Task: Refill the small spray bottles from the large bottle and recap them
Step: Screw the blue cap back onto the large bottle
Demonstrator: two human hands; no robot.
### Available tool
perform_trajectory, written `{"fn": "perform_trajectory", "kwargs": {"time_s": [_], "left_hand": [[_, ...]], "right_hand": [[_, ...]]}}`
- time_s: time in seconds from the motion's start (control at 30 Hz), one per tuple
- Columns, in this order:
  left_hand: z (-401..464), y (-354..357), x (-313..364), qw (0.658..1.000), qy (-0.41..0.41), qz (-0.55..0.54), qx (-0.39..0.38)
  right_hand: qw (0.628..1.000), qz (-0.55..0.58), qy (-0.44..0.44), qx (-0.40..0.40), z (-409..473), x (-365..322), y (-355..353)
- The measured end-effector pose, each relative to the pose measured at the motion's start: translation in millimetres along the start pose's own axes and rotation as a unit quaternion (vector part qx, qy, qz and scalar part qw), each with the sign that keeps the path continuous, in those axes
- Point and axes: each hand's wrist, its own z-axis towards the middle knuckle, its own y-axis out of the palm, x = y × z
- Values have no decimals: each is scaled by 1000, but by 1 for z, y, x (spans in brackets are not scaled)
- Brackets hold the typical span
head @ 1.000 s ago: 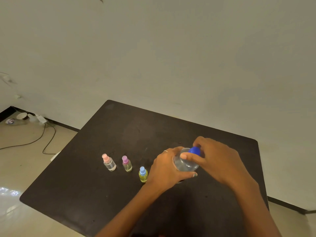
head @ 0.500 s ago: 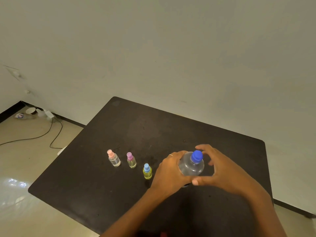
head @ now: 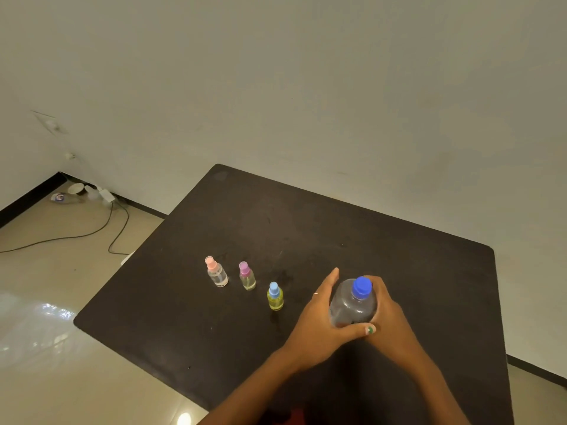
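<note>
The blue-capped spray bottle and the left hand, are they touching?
Apart. The head view shows bare dark table between the blue-capped spray bottle and the left hand, which wraps the large bottle.

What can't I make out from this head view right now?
- Large bottle: its base and lower body are hidden by the left hand and right hand, so its liquid level is unclear.
- Blue cap: whether it is tight or loosened cannot be told.
- Three small spray bottles: too small to judge fill levels.
- Forearms: cut off by the bottom edge.

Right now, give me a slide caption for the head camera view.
Both hands, left hand and right hand, grip the blue-capped large bottle beside three capped small spray bottles on a black table.
</note>
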Motion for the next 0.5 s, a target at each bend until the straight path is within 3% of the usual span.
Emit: {"fn": "perform_trajectory", "kwargs": {"time_s": [0.27, 0.5], "left_hand": [[-17, -35, -67, 982, -156, 102, 1], [-13, -61, -109, 962, -209, 43, 171]], "right_hand": [[999, -32, 21, 10, 11, 29, 29], [999, -14, 18, 33, 23, 36, 69]]}}
